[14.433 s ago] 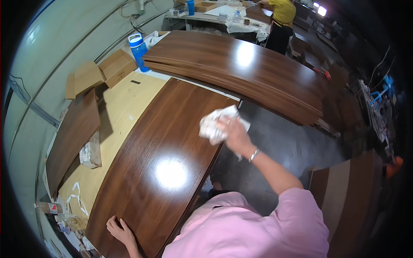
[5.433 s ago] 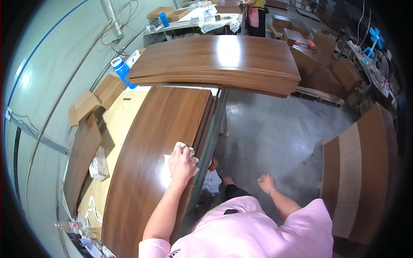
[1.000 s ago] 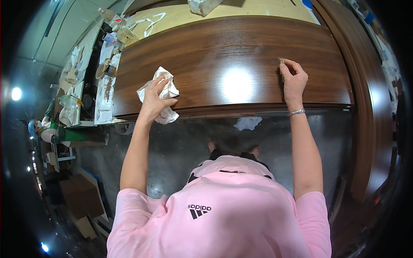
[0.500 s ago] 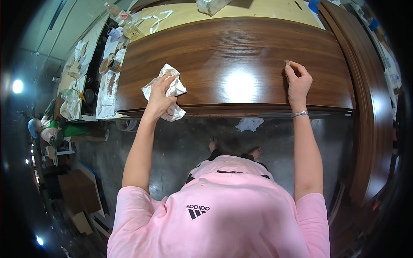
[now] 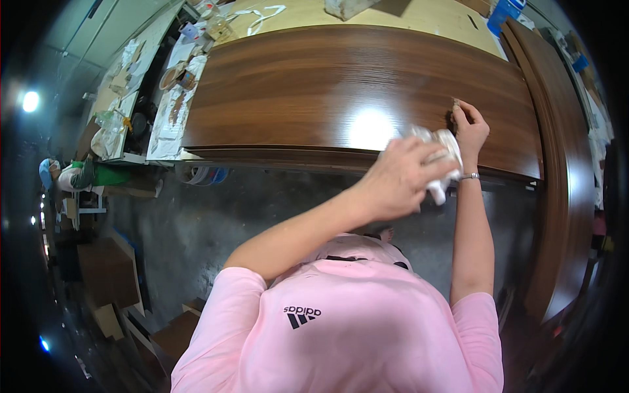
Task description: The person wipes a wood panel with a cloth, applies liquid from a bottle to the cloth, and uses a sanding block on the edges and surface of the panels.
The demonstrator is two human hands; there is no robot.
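Left hand (image 5: 398, 173): grip closed around a crumpled white cloth (image 5: 451, 145). The forearm crosses in front of the body toward the right, so that the cloth overlaps the near edge of a dark brown wood-grain panel (image 5: 295, 85) and sits beside the right wrist in this view; contact with either cannot be told.

Right hand (image 5: 472, 134): grip narrow, thumb and finger pinching a small pale-brown piece (image 5: 455, 101), too small to identify. The hand is over the right part of the panel; a silver bracelet (image 5: 470, 175) is at the wrist.

The panel lies flat, long side toward the person, with a bright reflection near its middle. Beyond it shows the pale yellow desk (image 5: 308, 14), bearing a white strap (image 5: 265, 14) at far left and a blue bottle (image 5: 503, 14) at far right. Further brown panels (image 5: 567, 144) lie at right.
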